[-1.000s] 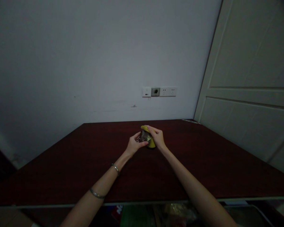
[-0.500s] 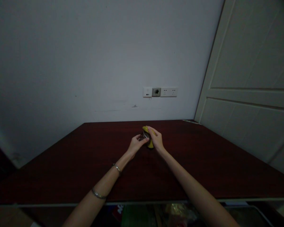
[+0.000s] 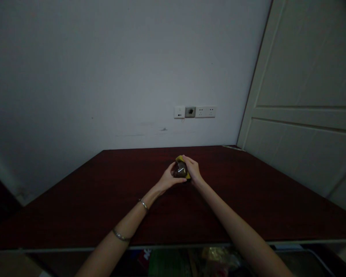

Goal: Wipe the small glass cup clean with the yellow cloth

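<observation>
Over the middle of the dark red tabletop, my left hand (image 3: 169, 178) is closed around a shiny, see-through round vessel (image 3: 181, 169) that looks like a small glass cup. Its thumb lies along the near side. My right hand (image 3: 192, 170) presses a yellow cloth (image 3: 179, 158) against the vessel's right side. Yellow shows at the top and again below, by the right palm. The fingers of the right hand are partly hidden behind the cloth and vessel.
The dark red tabletop (image 3: 103, 200) reaches back to a pale wall with sockets (image 3: 205, 112). A white panelled door (image 3: 302, 115) stands at the right. Below the front edge, an open space holds a green item (image 3: 165, 263) and a crinkled plastic bag (image 3: 217, 257).
The vessel has turned, and more of its shiny, rounded side faces me. My left hand has shifted slightly right, its thumb now lower along the vessel. The right hand still holds the cloth.
</observation>
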The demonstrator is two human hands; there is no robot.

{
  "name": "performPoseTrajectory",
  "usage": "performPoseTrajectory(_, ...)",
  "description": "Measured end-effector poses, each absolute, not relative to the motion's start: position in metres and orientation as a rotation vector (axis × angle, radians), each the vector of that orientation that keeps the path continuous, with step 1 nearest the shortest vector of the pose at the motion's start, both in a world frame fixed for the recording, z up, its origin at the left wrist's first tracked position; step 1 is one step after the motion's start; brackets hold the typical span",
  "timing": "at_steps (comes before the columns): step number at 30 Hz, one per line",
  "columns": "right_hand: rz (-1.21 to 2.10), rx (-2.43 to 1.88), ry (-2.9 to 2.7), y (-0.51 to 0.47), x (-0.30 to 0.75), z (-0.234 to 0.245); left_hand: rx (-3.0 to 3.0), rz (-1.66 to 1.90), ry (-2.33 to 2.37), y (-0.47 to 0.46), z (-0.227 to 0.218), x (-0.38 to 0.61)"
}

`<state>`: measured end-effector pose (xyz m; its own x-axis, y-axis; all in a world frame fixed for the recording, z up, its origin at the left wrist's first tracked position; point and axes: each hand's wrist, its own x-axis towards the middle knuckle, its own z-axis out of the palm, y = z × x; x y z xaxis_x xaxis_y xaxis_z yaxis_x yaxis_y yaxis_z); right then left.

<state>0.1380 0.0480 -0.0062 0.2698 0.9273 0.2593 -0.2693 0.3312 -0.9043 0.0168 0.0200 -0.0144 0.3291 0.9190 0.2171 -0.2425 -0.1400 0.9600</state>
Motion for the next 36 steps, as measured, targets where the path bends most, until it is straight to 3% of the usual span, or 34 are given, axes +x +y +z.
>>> performPoseTrajectory(6,0.907,-0.766,-1.046,0.041,0.136,0.002,1.319,1.208,0.739,0.019,-0.012,0.015)
performPoseTrajectory(16,0.551,-0.561,-1.581,0.023,0.146,0.014,1.312,1.324,0.709,0.019,-0.006,0.013)
performPoseTrajectory(20,0.573,-0.578,-1.512,0.028,0.146,0.011,1.376,1.316,0.706,0.019,-0.006,0.012)
performPoseTrajectory(26,0.861,-0.729,-1.243,0.042,0.143,0.005,1.393,1.277,0.773,0.02,-0.008,0.012)
performPoseTrajectory(32,0.588,-0.596,-1.51,0.031,0.144,0.01,1.482,1.321,0.814,0.024,-0.006,0.01)
performPoseTrajectory(36,0.603,-0.627,-1.461,0.032,0.145,0.009,1.573,1.331,0.884,0.03,-0.01,0.008)
